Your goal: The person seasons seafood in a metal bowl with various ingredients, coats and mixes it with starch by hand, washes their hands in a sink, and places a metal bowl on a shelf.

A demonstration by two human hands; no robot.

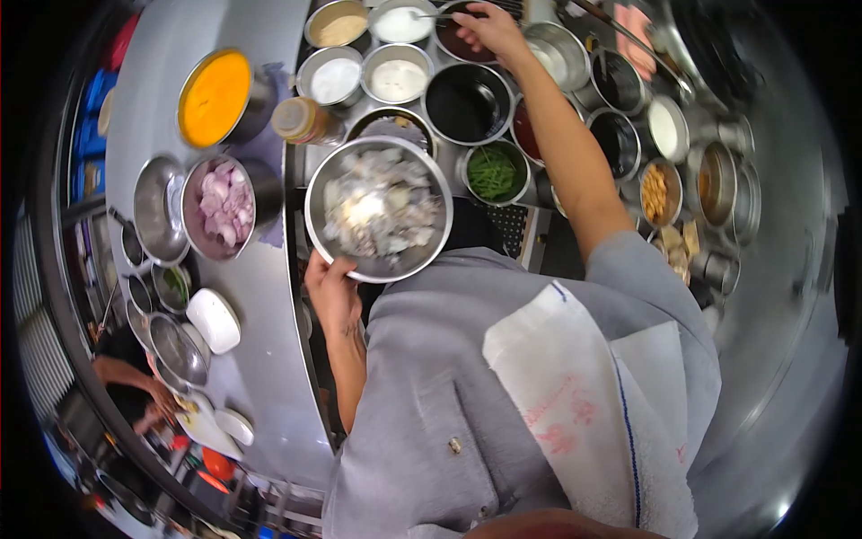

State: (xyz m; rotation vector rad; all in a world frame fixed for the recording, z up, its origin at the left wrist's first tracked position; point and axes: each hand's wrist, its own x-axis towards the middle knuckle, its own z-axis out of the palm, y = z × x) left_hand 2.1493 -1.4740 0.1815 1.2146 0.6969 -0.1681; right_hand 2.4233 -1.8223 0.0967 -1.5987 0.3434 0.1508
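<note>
My left hand [332,292] grips the near-left rim of a steel mixing bowl [395,268], thumb over the edge. Pale, greyish pieces that look like raw seafood [382,202] fill it, with a light patch of powder on top. Toward the top, my right hand [489,34] is closed around the handle of a small metal spoon [440,15]. The spoon's tip reaches a round tin of white powder or grains [401,24]. Beside that tin are a tan powder tin [338,29] and two more white ones [336,81] [399,81].
Dark sauce [467,103] and chopped greens [494,172] stand right of the bowl. A capped jar [301,119] is at its left. Orange liquid [215,99] and cut onions [224,202] occupy the left counter. Another person's hands [162,400] work at lower left.
</note>
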